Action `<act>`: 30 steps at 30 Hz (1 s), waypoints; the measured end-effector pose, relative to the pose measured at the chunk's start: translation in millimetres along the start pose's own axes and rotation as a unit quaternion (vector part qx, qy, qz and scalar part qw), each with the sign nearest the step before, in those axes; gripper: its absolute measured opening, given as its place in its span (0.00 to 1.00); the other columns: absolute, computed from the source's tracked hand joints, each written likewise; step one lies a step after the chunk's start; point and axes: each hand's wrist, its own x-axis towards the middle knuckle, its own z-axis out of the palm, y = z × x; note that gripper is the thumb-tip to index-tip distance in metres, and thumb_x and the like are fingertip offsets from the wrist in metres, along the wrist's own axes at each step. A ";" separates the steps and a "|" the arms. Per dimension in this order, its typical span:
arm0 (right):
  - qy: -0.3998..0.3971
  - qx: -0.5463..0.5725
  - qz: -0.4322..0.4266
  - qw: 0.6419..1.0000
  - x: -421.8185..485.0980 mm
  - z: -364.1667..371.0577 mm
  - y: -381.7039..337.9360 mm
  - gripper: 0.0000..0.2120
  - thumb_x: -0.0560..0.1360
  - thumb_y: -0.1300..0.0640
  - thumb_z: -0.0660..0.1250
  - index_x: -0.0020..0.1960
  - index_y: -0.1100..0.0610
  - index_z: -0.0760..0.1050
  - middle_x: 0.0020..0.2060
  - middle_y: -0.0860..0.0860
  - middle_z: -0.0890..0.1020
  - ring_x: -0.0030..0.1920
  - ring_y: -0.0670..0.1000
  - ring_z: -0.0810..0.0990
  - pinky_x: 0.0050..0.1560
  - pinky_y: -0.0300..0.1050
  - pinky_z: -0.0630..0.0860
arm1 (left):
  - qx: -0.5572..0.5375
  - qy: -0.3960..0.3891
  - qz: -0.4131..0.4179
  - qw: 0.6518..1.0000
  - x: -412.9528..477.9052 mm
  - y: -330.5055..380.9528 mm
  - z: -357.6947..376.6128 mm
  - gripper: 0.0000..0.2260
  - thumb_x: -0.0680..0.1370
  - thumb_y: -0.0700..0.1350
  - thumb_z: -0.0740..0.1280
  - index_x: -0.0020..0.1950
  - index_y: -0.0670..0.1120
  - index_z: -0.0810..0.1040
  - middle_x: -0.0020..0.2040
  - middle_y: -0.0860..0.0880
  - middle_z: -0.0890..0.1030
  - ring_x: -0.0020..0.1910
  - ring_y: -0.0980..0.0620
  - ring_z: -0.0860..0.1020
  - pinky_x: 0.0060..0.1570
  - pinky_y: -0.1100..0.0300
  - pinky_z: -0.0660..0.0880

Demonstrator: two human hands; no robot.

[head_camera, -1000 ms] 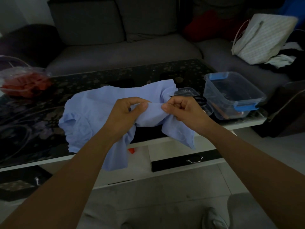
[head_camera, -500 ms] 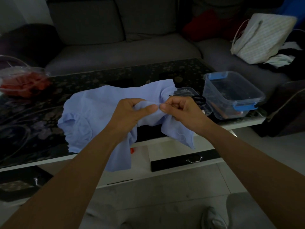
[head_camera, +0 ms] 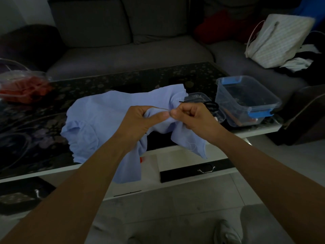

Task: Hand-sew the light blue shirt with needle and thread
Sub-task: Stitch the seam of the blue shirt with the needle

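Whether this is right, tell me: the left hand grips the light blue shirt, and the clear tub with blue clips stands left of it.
Not quite. The head view shows the left hand gripping the light blue shirt, but the clear tub with blue clips stands right of it, not left.

No text, label, brand, number or sign could be read in the dim view. Nothing legible was made out on the clear plastic box [head_camera: 233,110] at two o'clock or on the striped bag [head_camera: 277,41] at one o'clock.
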 end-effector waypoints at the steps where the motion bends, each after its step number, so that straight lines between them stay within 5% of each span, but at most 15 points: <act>1: 0.002 0.000 0.001 1.000 -0.6 0.0 -0.3 0.12 0.79 0.60 0.64 0.36 0.55 0.76 0.24 0.43 0.71 0.27 0.41 0.66 0.29 0.33 0.65 | -0.006 0.000 0.001 1.000 -0.1 0.3 0.5 0.04 0.76 0.45 0.69 0.42 0.46 0.80 0.36 0.52 0.80 0.34 0.60 0.78 0.36 0.70 0.76; 6: 0.025 0.037 0.040 0.998 -3.1 -4.1 -7.6 0.03 0.79 0.60 0.63 0.48 0.54 0.75 0.30 0.57 0.68 0.28 0.44 0.65 0.28 0.35 0.63 | -0.010 0.023 -0.011 1.000 1.0 -0.9 -0.4 0.07 0.76 0.47 0.69 0.44 0.44 0.79 0.38 0.49 0.80 0.37 0.56 0.78 0.38 0.67 0.76; 10: 0.045 0.072 0.054 0.995 -4.2 -7.3 -10.5 0.13 0.80 0.67 0.55 0.50 0.52 0.72 0.26 0.46 0.68 0.26 0.41 0.65 0.27 0.34 0.63 | -0.019 0.021 -0.014 1.000 0.6 -0.7 -1.0 0.06 0.77 0.47 0.68 0.45 0.45 0.79 0.40 0.50 0.81 0.38 0.57 0.79 0.38 0.68 0.77; 15: -0.014 0.003 -0.021 1.000 -15.5 -5.1 -14.6 0.09 0.81 0.67 0.57 0.55 0.57 0.71 0.30 0.49 0.77 0.32 0.47 0.73 0.33 0.37 0.70 | -0.021 0.023 -0.017 0.999 0.2 -1.6 -2.5 0.06 0.77 0.46 0.68 0.44 0.44 0.79 0.38 0.51 0.81 0.34 0.60 0.79 0.36 0.69 0.77; 18: -0.009 -0.049 -0.022 0.999 -20.7 -3.7 -12.3 0.08 0.80 0.66 0.60 0.56 0.60 0.75 0.33 0.53 0.82 0.29 0.46 0.74 0.33 0.40 0.72 | -0.051 0.037 -0.039 0.997 -0.7 -1.7 -1.9 0.09 0.78 0.45 0.67 0.40 0.42 0.75 0.31 0.50 0.76 0.24 0.61 0.75 0.27 0.70 0.72; 25: 0.021 -0.083 -0.033 0.996 -25.6 -9.5 -6.6 0.09 0.79 0.64 0.63 0.55 0.62 0.80 0.23 0.53 0.76 0.25 0.44 0.74 0.35 0.33 0.72 | -0.135 0.016 -0.090 0.987 -3.5 2.3 1.0 0.10 0.81 0.43 0.61 0.40 0.43 0.72 0.24 0.54 0.73 0.19 0.62 0.72 0.21 0.74 0.67; 30: 0.016 -0.085 -0.023 0.996 -25.4 -8.8 -6.8 0.10 0.79 0.65 0.62 0.56 0.61 0.81 0.20 0.52 0.70 0.22 0.46 0.69 0.32 0.35 0.71 | -0.024 0.020 -0.034 0.999 -1.3 1.1 -1.9 0.08 0.79 0.48 0.65 0.46 0.45 0.78 0.42 0.49 0.81 0.40 0.56 0.79 0.43 0.64 0.77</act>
